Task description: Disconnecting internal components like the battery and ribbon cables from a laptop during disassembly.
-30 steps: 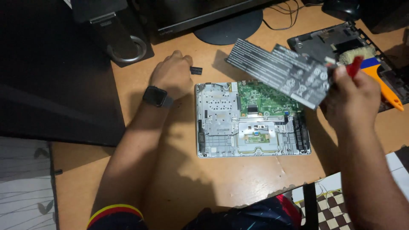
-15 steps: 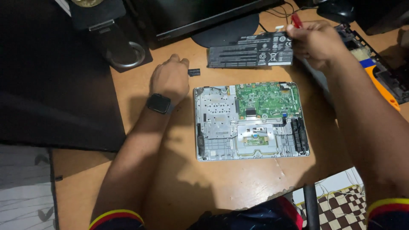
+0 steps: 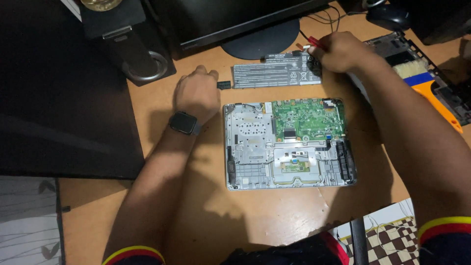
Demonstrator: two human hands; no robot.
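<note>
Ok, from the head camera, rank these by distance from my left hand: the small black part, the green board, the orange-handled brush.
1. The small black part: just right of the left hand, by its fingertips.
2. The green board: farther right, in the open laptop, upper half.
3. The brush: far right of the desk, past the right hand.

Head camera looks steeply down (fairly near) at the desk [image 3: 274, 216].

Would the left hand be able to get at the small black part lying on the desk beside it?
Probably yes: the left hand rests on the desk with the small black part just off its fingertips, nothing between.
</note>
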